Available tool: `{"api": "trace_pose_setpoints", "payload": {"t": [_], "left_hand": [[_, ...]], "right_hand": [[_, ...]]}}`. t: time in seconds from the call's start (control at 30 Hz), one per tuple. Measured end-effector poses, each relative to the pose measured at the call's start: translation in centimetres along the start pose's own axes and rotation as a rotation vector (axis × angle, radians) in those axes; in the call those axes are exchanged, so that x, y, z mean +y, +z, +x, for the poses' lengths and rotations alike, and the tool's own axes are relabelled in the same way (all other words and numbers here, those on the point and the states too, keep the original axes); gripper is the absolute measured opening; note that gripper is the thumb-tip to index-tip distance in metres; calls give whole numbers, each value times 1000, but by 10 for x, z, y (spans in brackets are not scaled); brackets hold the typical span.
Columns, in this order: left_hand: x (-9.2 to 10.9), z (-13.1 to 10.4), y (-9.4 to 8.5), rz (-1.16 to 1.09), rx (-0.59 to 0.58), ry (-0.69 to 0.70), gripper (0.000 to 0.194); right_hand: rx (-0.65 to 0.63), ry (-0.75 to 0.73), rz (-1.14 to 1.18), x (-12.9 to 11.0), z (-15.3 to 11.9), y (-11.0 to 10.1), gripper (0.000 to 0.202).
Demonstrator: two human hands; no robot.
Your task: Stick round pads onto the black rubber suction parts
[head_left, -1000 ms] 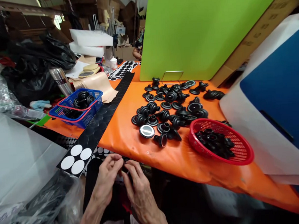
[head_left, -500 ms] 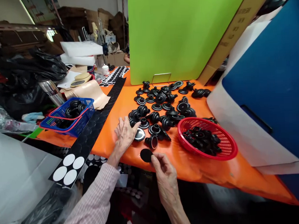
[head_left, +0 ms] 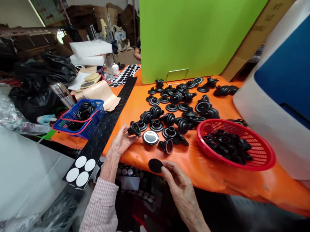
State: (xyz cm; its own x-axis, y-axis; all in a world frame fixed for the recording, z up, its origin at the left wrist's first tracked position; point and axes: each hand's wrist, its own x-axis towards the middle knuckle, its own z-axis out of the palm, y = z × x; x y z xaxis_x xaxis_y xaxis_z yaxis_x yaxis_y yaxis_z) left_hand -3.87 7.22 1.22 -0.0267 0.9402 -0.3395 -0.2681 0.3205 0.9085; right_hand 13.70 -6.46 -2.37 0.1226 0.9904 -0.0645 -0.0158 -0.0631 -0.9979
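Between the thumb and fingers of my left hand is a black flanged part, tilted with its round face toward the right. My right hand pinches the edge of a thin black disc over the table's front edge. A round part with a shiny white face lies on the orange table just right of my left hand. Beside it, a small black part rests on its side. Several more black flanged parts are spread behind.
A red basket of black parts stands at the right, a blue basket at the left. White round stickers lie on a black sheet. A green panel rises behind; a person's arm shows in the background.
My left hand has taken hold of a black flanged part and lifted it, turning palm inward. The right hand still holds the disc. The view has shifted, so the table appears further right.
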Motion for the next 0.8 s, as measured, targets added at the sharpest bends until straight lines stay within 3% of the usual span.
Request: {"api": "trace_pose_setpoints", "payload": {"t": [0.13, 0.2, 0.3, 0.4, 0.53, 0.8], "left_hand": [[-14, -31, -7, -351, -146, -115, 15], [-20, -45, -8, -423, -224, -178, 17], [-29, -61, -9, -401, -277, -194, 23], [-39, -75, -8, -285, -262, -111, 24], [-49, -91, -6, -176, -233, -92, 25], [-54, -110, -4, -195, -286, -147, 33]], "right_hand": [[-38, -145, -152, -5, 0, 4, 23], [-52, -170, -183, -8, -2, 6, 26], [-27, -121, -70, -16, -4, 8, 37], [-7, 7, 71, -23, -6, 9, 21], [-1, 152, 205, -24, -5, 9, 26], [167, 64, 171, -7, -10, 17, 20]]}}
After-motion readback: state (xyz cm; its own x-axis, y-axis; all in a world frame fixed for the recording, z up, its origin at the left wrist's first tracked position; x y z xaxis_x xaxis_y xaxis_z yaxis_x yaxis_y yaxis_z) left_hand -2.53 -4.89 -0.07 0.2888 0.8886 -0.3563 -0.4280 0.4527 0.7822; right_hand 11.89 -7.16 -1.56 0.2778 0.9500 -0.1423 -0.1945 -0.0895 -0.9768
